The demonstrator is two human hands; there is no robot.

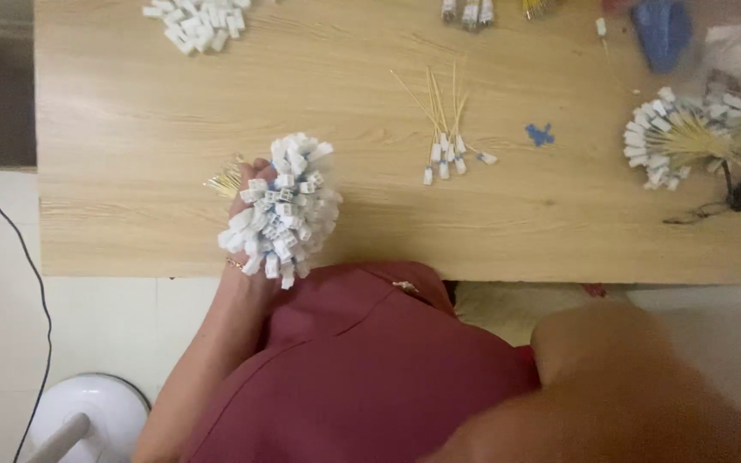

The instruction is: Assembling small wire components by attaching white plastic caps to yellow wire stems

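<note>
One head-worn camera looks steeply down, close over the wooden table (130, 129).

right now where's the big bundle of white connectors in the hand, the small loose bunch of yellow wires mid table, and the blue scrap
bundle of white connectors (283, 206): head view, on the middle of the white plug cluster.
loose bunch of yellow wires (443, 141): head view, where the wires meet their white plugs.
blue scrap (539, 134): head view, on its centre.
</note>
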